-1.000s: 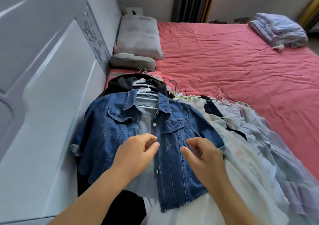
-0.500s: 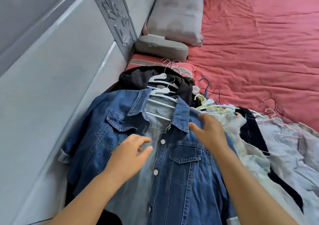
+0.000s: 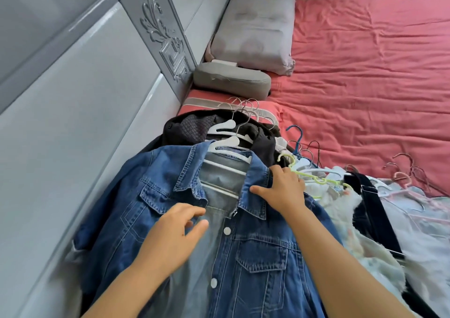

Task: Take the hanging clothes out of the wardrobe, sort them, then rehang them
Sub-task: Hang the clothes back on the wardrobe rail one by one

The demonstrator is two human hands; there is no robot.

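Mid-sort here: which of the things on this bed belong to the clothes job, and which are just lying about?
Part of the job:
denim jacket, with the right hand on its collar and the left hand over its front
white hanger
black jacket
pile of light clothes
yellow-green hanger

Just lying about:
white pillow
grey cushion
red bedsheet
headboard
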